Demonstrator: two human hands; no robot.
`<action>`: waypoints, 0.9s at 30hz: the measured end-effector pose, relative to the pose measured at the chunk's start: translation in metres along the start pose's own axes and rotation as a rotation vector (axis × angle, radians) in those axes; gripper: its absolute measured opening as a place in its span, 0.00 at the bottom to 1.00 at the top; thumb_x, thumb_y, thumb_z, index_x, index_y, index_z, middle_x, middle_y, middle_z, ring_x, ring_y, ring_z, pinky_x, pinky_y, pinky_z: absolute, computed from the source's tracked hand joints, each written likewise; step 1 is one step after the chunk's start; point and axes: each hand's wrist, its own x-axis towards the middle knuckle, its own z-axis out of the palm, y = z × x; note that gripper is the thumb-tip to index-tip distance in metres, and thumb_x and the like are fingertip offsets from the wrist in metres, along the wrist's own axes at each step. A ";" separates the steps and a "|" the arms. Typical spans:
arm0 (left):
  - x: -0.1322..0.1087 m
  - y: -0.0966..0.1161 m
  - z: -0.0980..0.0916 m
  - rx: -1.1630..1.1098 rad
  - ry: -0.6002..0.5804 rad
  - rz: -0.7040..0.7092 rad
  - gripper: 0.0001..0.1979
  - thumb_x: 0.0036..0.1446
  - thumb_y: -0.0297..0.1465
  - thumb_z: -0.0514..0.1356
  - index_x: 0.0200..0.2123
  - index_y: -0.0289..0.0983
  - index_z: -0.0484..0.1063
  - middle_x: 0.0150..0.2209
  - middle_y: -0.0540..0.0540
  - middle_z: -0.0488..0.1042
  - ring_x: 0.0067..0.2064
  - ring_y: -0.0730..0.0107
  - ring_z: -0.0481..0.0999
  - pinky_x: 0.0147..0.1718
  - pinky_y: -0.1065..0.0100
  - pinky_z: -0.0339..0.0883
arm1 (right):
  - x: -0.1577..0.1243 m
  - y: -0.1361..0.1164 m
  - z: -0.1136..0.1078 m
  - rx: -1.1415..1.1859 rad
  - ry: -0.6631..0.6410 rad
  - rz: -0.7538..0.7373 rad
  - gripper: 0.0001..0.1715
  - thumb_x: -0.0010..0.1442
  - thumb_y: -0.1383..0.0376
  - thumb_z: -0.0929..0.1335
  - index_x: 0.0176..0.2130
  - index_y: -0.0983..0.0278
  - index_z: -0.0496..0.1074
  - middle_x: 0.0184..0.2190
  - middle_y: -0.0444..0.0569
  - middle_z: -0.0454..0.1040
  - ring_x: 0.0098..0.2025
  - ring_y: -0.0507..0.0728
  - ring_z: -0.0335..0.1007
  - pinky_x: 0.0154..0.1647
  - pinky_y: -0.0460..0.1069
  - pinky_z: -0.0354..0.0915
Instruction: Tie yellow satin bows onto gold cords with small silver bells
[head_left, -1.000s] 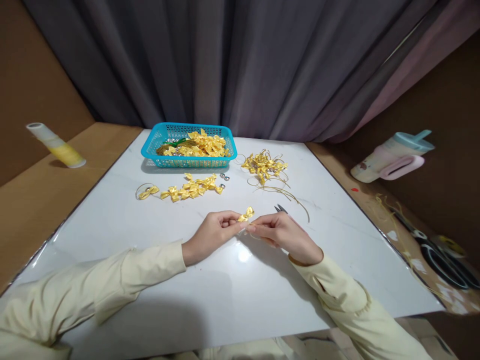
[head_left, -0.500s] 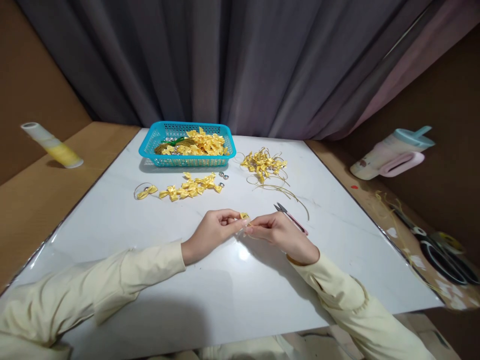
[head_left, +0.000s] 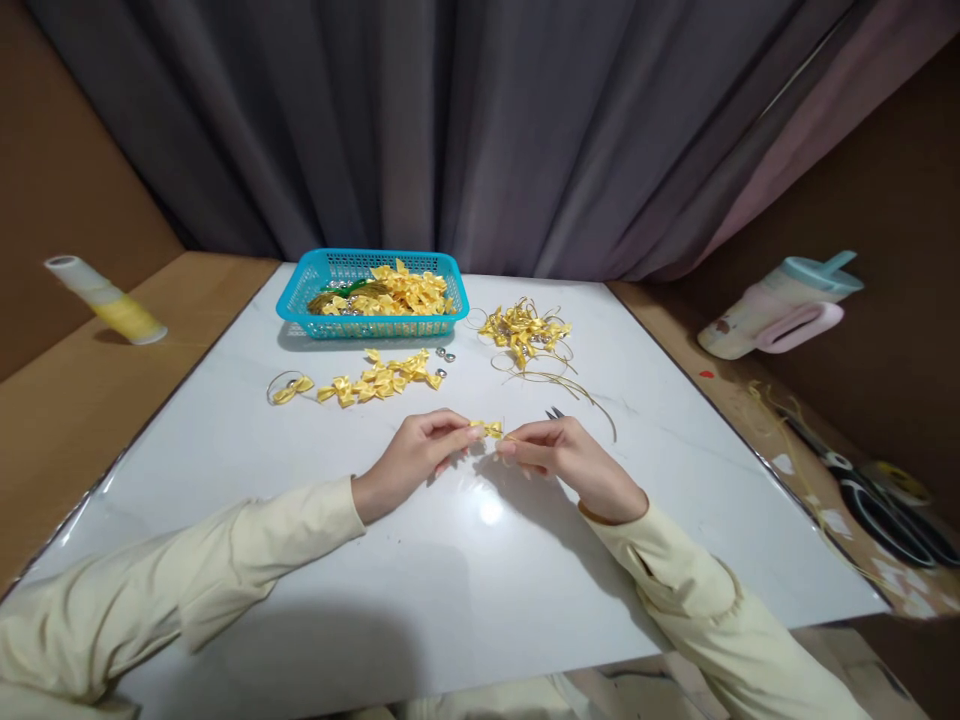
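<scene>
Between my two hands, above the white tabletop (head_left: pixel 450 560), is a small yellow ribbon bow (head_left: pixel 491 429). My left hand (head_left: pixel 420 455) pinches the bow's left end between thumb and fingers. My right hand (head_left: pixel 562 455) is closed just to its right, its fingertips pinching what looks like a thin gold cord (head_left: pixel 508 436) at the bow. Small scissors (head_left: pixel 553 413) lie behind my right hand, with only the blade tips showing. Beyond my hands lies a loose row of yellow bows (head_left: pixel 382 378), with several silver beads (head_left: pixel 444 356) beside it.
A blue basket (head_left: pixel 371 327) holding bows and gold cord stands at the back. Right of it lies a pile of bows with cords (head_left: pixel 525 330). A yellow-wound spool (head_left: pixel 112 305) is at far left; a lidded cup (head_left: pixel 772 310) and large black scissors (head_left: pixel 877 510) are at right.
My hands have drawn slightly apart, and more of the bow shows between them. My right hand has shifted a little right and covers more of the small scissors.
</scene>
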 end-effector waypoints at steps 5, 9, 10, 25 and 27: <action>0.000 0.002 -0.002 -0.012 -0.078 0.000 0.12 0.51 0.38 0.60 0.28 0.32 0.70 0.25 0.49 0.69 0.20 0.80 0.62 0.19 0.74 0.57 | 0.002 0.002 -0.006 0.160 -0.013 -0.069 0.12 0.46 0.58 0.71 0.24 0.66 0.75 0.33 0.48 0.69 0.30 0.51 0.61 0.30 0.46 0.60; -0.003 0.004 -0.001 -0.015 -0.132 -0.024 0.13 0.52 0.38 0.59 0.27 0.33 0.69 0.25 0.49 0.70 0.21 0.79 0.63 0.19 0.74 0.57 | 0.003 0.005 -0.004 0.246 -0.097 -0.095 0.12 0.48 0.59 0.71 0.25 0.66 0.76 0.32 0.49 0.68 0.32 0.52 0.63 0.28 0.46 0.63; -0.004 0.005 -0.001 -0.013 -0.140 -0.033 0.14 0.52 0.39 0.59 0.28 0.32 0.69 0.25 0.48 0.70 0.21 0.78 0.63 0.19 0.74 0.57 | 0.003 0.006 -0.003 0.242 -0.106 -0.103 0.13 0.48 0.58 0.71 0.25 0.67 0.76 0.31 0.49 0.68 0.31 0.52 0.63 0.28 0.47 0.63; -0.008 0.001 0.006 0.301 -0.064 0.104 0.18 0.59 0.40 0.50 0.26 0.34 0.68 0.22 0.52 0.62 0.26 0.74 0.59 0.25 0.73 0.54 | -0.006 0.003 0.009 -0.127 0.155 -0.292 0.10 0.51 0.59 0.70 0.27 0.63 0.78 0.38 0.51 0.64 0.33 0.52 0.63 0.27 0.46 0.60; -0.007 0.000 0.006 0.281 -0.038 0.097 0.18 0.59 0.41 0.49 0.25 0.35 0.67 0.21 0.53 0.60 0.25 0.75 0.57 0.23 0.73 0.52 | -0.010 0.002 0.012 -0.265 0.256 -0.348 0.10 0.52 0.61 0.69 0.26 0.63 0.78 0.35 0.50 0.64 0.32 0.52 0.61 0.27 0.46 0.57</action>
